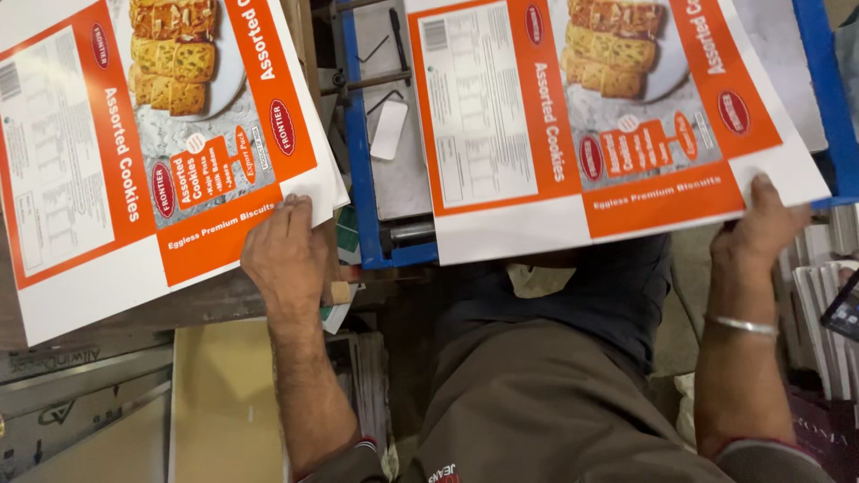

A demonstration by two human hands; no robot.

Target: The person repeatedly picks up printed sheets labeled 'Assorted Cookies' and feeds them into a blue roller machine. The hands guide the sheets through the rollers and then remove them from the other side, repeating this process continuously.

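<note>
The person's 2 hands are each on a different printed sheet. The left hand (284, 246) lies flat, fingers together and stretched forward, pressing on the near corner of a stack of printed sheets (134, 152); these are orange and white, with a photo of biscuits on a plate at the top. The stack runs away to the left of that hand and rests on a worn surface (192, 304), its edges slightly fanned just beyond the fingertips.

The right hand (761, 228) grips the near right corner of a single printed sheet (591, 116) of the same design. The thumb lies on top of the sheet; the other fingers are hidden below it, so it looks like a pinch. A silver bangle (741, 326) circles that wrist. This sheet stretches leftward from the right hand and lies over a blue-framed machine bed (362, 179), whose grey plate shows between the 2 hands, along with a small white rounded piece (389, 130) and a dark roller (410, 234).

Beneath the left forearm sits a pale yellow board (224, 402). To the right of the right forearm, stacked paper edges (819, 268) stand close by. Between the forearms are the person's dark shirt and brown trousers (546, 411).
</note>
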